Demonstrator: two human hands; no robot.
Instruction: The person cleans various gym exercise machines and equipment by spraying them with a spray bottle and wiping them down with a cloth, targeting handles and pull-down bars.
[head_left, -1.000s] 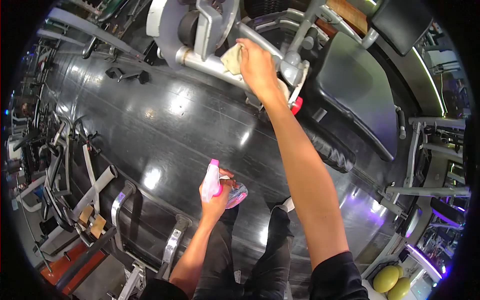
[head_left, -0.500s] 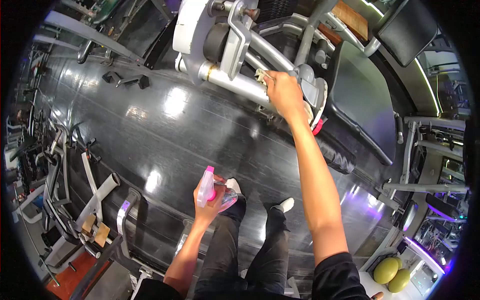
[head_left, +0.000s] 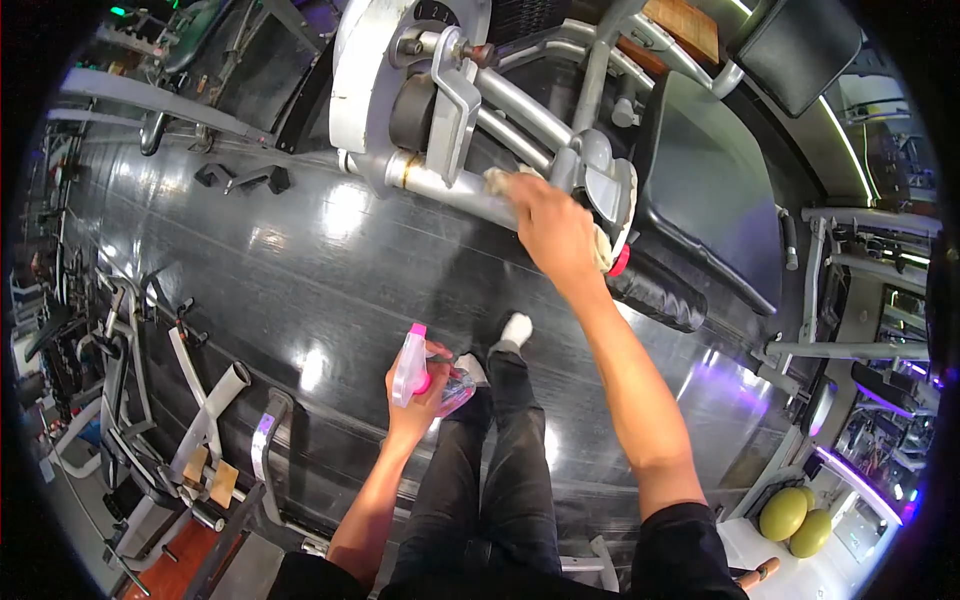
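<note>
My left hand (head_left: 410,424) is wrapped round a clear spray bottle (head_left: 411,372) with a pink nozzle and collar, held low above my feet. My right hand (head_left: 556,235) reaches forward, closed on a pale cloth (head_left: 601,248) whose ends stick out on both sides of the fingers. It presses the cloth at the silver tube (head_left: 450,192) of a gym machine, and the fingertips are slightly blurred. Just right of that hand are a red knob (head_left: 621,261) and a black padded roller (head_left: 660,300).
The machine's black seat pad (head_left: 710,190) stands to the right, with its white curved cam housing (head_left: 362,80) at upper left. A black dumbbell-like piece (head_left: 242,180) lies on the dark floor. More gym equipment (head_left: 205,410) is at left, with yellow-green balls (head_left: 783,514) at lower right.
My right hand has slid left along the tube with the cloth. My right foot has stepped forward and left. The spray bottle stays in my left hand, nearly still.
</note>
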